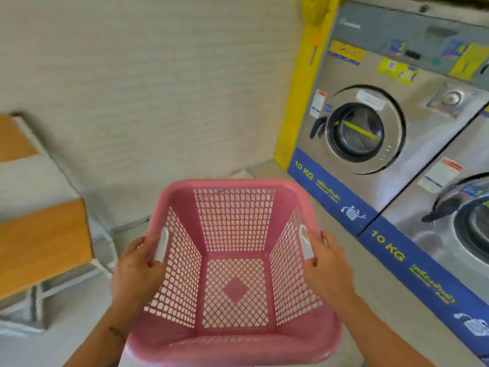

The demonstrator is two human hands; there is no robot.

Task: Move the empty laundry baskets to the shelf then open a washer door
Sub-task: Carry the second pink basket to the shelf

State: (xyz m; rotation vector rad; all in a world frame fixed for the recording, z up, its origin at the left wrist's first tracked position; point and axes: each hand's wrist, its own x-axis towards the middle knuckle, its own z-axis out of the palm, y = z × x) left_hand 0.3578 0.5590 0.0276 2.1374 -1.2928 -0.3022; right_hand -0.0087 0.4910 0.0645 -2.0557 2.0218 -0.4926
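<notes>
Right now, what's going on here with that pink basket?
A person holds an empty pink laundry basket in both hands. The left hand grips the left handle and the right hand grips the right handle. A wooden shelf stands to the left. The far washer door looks shut, so neither step is done yet.

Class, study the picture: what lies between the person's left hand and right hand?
In the head view, the empty pink basket spans the gap; the left hand and right hand grip its white side handles.
</notes>
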